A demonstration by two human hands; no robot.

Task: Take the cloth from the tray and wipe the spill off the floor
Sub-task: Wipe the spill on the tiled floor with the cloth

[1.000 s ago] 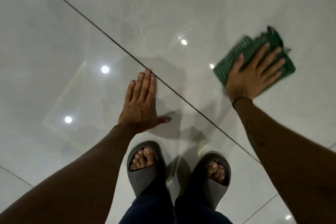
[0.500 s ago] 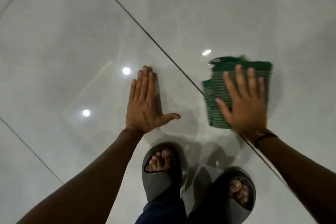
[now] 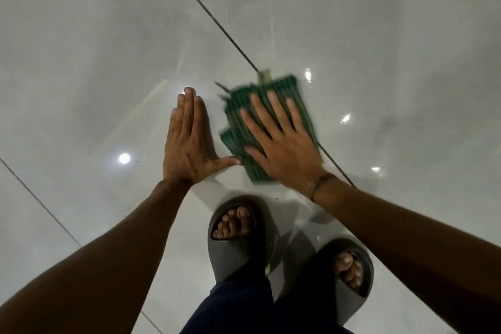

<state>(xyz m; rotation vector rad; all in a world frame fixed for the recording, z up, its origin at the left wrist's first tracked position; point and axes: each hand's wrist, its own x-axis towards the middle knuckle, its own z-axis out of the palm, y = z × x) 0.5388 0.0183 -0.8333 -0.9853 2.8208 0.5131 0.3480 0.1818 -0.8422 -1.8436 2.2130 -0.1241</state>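
Observation:
A folded green ribbed cloth (image 3: pixel 286 89) lies flat on the glossy pale floor tiles (image 3: pixel 108 49), over a dark grout line (image 3: pixel 217 19). My right hand (image 3: pixel 282 144) presses down on it with the palm flat and fingers spread, covering most of it; the cloth is motion-blurred. My left hand (image 3: pixel 187 141) rests flat on the floor just left of the cloth, fingers together, its thumb tip touching the cloth's near left edge. I cannot make out a spill among the reflections. No tray is in view.
My two feet in grey slippers stand close below the hands, the left slipper (image 3: pixel 235 238) nearer the cloth than the right slipper (image 3: pixel 349 271). Ceiling lights reflect as bright spots on the tiles. Another grout line (image 3: pixel 35 198) crosses at the left.
My right hand has swept the cloth from the far right leftward and nearer, until it meets my left thumb. My left hand has stayed planted on the floor.

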